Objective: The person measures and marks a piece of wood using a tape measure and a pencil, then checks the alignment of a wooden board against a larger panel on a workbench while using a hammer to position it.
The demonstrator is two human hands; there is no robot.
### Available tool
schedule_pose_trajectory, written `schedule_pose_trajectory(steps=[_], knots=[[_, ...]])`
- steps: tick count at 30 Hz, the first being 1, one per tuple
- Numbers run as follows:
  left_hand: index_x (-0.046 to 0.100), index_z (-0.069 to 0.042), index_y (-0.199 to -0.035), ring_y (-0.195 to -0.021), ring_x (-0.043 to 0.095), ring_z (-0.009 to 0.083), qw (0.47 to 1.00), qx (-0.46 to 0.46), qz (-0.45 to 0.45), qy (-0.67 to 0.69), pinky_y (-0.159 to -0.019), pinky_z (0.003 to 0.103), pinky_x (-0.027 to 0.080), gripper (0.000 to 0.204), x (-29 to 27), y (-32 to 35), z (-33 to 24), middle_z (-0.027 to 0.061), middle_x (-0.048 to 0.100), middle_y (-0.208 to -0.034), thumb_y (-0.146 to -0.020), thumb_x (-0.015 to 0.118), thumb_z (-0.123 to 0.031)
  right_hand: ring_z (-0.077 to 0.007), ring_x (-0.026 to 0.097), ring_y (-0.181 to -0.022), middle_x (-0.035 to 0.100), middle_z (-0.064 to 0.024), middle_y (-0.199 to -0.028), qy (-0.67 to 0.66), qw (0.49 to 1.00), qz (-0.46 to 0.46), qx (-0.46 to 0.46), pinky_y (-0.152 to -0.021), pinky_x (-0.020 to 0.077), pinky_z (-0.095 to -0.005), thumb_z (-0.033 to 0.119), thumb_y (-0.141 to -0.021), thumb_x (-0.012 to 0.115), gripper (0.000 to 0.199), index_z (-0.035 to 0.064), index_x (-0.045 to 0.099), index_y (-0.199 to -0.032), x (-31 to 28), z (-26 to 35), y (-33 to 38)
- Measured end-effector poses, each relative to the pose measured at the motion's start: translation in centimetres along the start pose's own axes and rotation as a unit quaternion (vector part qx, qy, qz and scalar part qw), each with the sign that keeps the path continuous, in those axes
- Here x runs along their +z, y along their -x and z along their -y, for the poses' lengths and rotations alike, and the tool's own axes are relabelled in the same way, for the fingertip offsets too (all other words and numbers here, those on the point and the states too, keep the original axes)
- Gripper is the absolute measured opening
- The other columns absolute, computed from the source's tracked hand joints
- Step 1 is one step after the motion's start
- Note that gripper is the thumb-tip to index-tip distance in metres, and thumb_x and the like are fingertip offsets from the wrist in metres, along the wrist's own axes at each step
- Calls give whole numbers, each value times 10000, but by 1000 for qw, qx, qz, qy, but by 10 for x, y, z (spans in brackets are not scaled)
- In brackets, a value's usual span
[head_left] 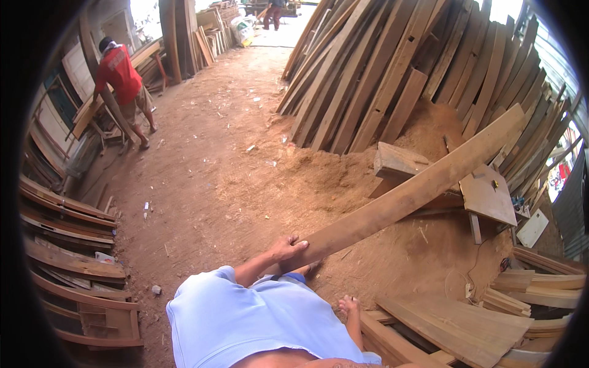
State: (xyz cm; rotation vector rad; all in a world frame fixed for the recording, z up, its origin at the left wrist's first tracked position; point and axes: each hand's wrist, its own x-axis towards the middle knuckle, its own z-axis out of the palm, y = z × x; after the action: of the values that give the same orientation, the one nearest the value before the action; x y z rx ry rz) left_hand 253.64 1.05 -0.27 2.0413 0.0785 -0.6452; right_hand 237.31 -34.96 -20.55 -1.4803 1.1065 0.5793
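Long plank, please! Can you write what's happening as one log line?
left hand: grips near end of long plank | right hand: near loose boards, grip unclear | long plank: slants across wooden workbench, contact unclear

In the upper left of the frame, pale lettering [115,57] crosses the back of a red shirt [125,83], too blurred to read. Toward the top, left of centre, coloured patches mark a whitish sack [243,29]; no words can be made out there.

wooden plank [411,191] | long, brown | aslant | lower centre to upper right
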Motion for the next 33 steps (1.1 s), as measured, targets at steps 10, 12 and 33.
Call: schedule_pose_trajectory(steps=[10,12,33], knots=[[681,-59,-993,-740,574,137,995,43,55,73,-673,316,460,457,35,-205,-102,32,642,-819,-897,623,-502,-136,493,-459,531,-28,-587,-320,945,50,-44,-372,337,-319,220,-896,577,243,119,521,-683,-97,-36,-17],[687,-21,-1022,-754,612,169,989,74,102,80,-700,356,484,523,56,-239,-149,72,675,-828,-885,618,-521,-208,524,-461,576,-52,-614,-204,955,-189,105,-376,394,-381,338,-955,493,346,133,568,-687,-135,-79,-76],[641,-31,-821,-633,513,115,994,65,80,-19,-566,313,413,469,222,-334,-287,22,580,-683,-908,625,-492,-194,600,-563,620,-90,-712,-246,958,-119,85,-432,448,-332,260,-943,595,203,69,576,-1008,-250,67,-120]])
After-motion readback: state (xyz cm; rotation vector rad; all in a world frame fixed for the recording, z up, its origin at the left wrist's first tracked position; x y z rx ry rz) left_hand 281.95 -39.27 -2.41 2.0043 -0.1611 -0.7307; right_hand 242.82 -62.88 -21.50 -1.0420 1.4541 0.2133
